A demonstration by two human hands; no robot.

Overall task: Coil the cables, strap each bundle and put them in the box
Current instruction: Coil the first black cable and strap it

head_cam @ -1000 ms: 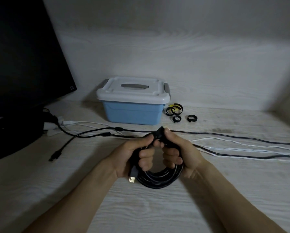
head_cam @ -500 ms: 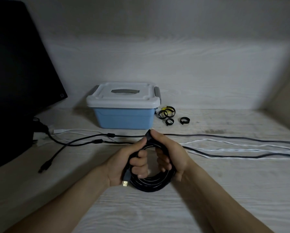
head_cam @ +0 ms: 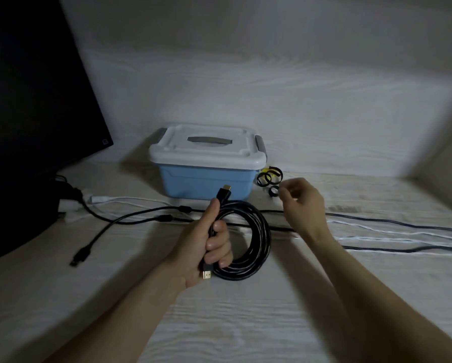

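Wrapped tight around one side of the coiled black cable [head_cam: 248,247], the left hand [head_cam: 201,247] holds the bundle upright above the desk, thumb laid along the strands and pointing to 12 o'clock. One gold-tipped plug [head_cam: 224,193] sticks up past the thumb; the other plug [head_cam: 206,273] pokes out below the palm at 6 o'clock. From the fist, the loop hangs toward 3 o'clock.

Up at 1 o'clock from the coil, the right hand [head_cam: 302,203] hovers with fingers loosely curled and nothing in them, its fingertips just beside a small black strap ring [head_cam: 272,191]. More strap rings [head_cam: 269,177], black with a touch of yellow, lie at 12 o'clock from that ring, against the box's right corner.

At 12 o'clock from the coil sits the blue box [head_cam: 206,183], white lid [head_cam: 206,145] clipped on. Loose black cables [head_cam: 392,221] and white cables [head_cam: 403,235] trail across the pale wood-grain desk [head_cam: 245,323] between box and hands, running off toward 3 o'clock. A dark monitor [head_cam: 31,100] fills the 9 to 10 o'clock side, and a plain pale wall stands behind.
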